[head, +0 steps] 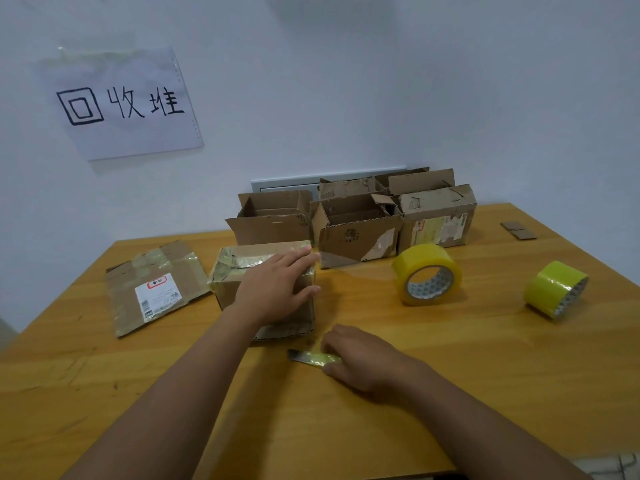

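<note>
The right hand [363, 362] rests on the wooden table [467, 375], its fingers curled over the handle of a slim yellow utility knife [313, 358] with the thumb against the handle's near edge. The knife's dark tip points left, away from the palm. Just beyond that tip, the left hand [277, 289] lies flat and spread on a small brown cardboard box wrapped in clear tape [228, 271], straight fingers pressing on its top and right edge.

From the box's right side a strip of clear tape runs to a yellow-tinted roll of packing tape [427, 273] standing on edge to the right of the left hand. A second yellow-green roll [556, 289] lies farther right.

Left of the held box lies a flattened taped carton with a white shipping label [156, 292]; its print is too small to read. Behind the hands stand several open, torn cardboard boxes [356, 226], and two small cardboard scraps [518, 230] lie at the far right. On the wall to the upper left hangs a white paper sign [121, 102] hand-lettered "回收堆".
</note>
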A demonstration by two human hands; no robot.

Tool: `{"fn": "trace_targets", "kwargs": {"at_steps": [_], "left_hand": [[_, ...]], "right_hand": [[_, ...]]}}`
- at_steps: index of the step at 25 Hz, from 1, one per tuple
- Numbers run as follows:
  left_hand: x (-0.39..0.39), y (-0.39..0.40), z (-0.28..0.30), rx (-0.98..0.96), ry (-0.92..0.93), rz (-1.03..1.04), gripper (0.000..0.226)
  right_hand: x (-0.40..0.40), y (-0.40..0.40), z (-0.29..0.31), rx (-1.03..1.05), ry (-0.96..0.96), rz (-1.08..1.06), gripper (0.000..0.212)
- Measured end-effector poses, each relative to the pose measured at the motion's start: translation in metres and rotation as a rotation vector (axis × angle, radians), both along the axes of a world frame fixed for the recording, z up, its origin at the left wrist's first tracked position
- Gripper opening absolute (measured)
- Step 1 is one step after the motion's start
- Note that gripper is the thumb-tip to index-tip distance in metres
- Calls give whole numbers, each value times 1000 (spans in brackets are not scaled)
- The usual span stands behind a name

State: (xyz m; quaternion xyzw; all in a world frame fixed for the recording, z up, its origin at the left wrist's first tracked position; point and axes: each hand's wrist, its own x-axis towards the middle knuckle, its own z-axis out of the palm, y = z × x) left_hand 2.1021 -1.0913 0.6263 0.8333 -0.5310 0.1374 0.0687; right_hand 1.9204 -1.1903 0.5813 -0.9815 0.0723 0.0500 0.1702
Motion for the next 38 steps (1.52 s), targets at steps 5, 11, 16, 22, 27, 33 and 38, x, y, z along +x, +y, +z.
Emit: {"fn": "trace_targets", "kwargs": {"at_steps": [5,11,16,22,27,33,38], "left_hand": [[1,-1,-1,-19,-2,-8,64],[3,-2,-6,-56,-26,-21,63],[3,-1,-5,-44,-27,-13,61],[1,-2,-3,-37,2,11,66],[1,-2,-2,-59,15,22,63],[-1,-2,-1,-63,0,17,61],[-2,0,0,-79,0,10,63]], "right_hand": [[-15,-36,19,183,237,-37,22],[-27,-67,74,777,-270,-133,10],[21,-53,77,835,-759,-299,6],[53,-54,55,724,-680,-353,25],[40,-71,46,708,-585,-356,40],[32,-77,50,693,-585,-323,42],[34,-64,49,645,-572,-241,44]]}}
